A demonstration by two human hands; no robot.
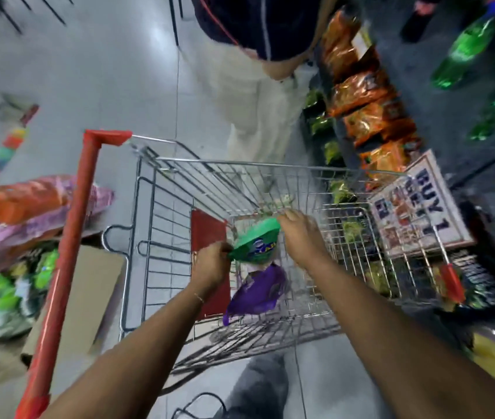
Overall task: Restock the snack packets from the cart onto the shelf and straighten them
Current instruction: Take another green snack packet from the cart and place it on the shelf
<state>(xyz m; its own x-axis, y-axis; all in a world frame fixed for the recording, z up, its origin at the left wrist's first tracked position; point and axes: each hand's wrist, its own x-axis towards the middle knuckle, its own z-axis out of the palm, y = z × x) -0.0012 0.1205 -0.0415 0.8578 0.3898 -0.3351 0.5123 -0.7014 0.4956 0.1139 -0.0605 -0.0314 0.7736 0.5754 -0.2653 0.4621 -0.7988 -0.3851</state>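
Note:
Both my hands reach down into a wire shopping cart [270, 176] with a red handle [68, 246]. A green snack packet [258, 243] is lifted inside the cart. My left hand [210, 264] pinches its lower left corner and my right hand [300, 234] grips its upper right corner. Just below it a purple snack packet [258, 291] lies in the cart. The shelf [370, 116] on the right holds rows of orange and green packets.
Another person in pale trousers [258, 95] stands past the cart beside the shelf. A "BUY 1" sign [418, 207] hangs on the shelf edge. Green bottles [470, 46] sit far right. A cardboard box [89, 297] and piled packets [13, 213] lie left of the cart.

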